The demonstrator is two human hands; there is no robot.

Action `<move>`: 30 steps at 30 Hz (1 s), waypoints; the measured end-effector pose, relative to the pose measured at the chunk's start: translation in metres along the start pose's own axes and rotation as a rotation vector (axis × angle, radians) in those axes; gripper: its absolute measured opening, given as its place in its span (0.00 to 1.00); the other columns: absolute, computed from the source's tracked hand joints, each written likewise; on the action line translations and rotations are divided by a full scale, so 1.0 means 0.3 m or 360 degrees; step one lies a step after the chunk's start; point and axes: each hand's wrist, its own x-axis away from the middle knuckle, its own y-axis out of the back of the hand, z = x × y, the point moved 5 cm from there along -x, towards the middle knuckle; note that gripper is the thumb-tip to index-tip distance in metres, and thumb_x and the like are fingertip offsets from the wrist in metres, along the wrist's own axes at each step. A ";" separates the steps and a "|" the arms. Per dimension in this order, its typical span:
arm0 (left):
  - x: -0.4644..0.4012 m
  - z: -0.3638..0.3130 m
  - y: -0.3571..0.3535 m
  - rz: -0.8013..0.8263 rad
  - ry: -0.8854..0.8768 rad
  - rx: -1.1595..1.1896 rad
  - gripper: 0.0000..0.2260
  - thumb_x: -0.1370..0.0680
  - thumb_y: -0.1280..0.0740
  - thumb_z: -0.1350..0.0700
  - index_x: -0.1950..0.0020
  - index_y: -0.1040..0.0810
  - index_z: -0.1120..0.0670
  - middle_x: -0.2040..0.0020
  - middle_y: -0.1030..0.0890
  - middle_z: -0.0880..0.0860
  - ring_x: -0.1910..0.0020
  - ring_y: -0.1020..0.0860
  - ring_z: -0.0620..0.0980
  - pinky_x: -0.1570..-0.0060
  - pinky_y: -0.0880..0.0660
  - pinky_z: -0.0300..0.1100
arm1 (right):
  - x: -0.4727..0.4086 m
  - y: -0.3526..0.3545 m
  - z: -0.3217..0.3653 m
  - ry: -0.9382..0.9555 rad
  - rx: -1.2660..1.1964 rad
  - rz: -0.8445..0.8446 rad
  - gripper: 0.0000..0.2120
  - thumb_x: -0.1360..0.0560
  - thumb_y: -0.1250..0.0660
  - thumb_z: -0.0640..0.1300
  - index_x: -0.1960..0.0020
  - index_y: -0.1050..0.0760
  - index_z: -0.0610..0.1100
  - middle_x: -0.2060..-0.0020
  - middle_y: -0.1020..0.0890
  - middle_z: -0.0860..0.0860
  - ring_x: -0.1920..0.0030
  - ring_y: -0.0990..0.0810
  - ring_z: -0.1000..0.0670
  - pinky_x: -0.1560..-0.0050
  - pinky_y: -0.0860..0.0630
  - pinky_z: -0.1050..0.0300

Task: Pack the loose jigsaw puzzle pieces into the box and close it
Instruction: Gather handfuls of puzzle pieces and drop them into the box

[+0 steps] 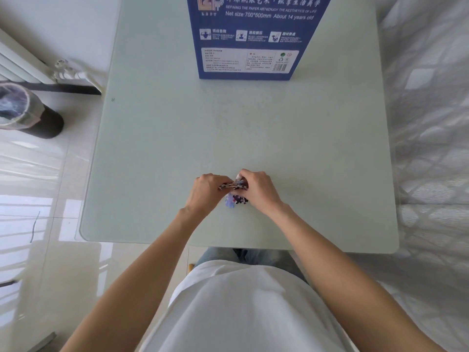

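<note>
Puzzle pieces (234, 190) pinched between left hand (206, 190) and right hand (257, 189), mid-table, well short of box (253, 36).

Bright room, pale tabletop

Glossy cream floor tiles (38, 262) catch the daylight; a white radiator (22, 64) lines the left wall, lined bin (22, 110) below, patterned grey bedding (431, 123) right of the table (253, 123).

We are holding a small stack of puzzle pieces (233, 185) between our left hand (206, 190) and right hand (257, 189), fingers curled round it, near the table's (304, 148) near edge. More loose pieces (236, 200) are lying just beneath. The blue box (250, 34) is standing at the far edge. A bin (22, 110) is sitting on the floor, left.
</note>
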 end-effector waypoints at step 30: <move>-0.701 -0.836 1.126 -0.0779 -0.0748 -0.0318 0.10 0.28 0.28 0.51 0.49 0.17 0.52 0.59 0.18 0.51 0.60 0.23 0.50 0.62 0.34 0.38 | -0.536 1.325 0.709 0.0704 0.0472 -0.0857 0.09 0.30 0.27 0.43 0.52 0.19 0.42 0.56 0.17 0.45 0.58 0.22 0.48 0.57 0.29 0.57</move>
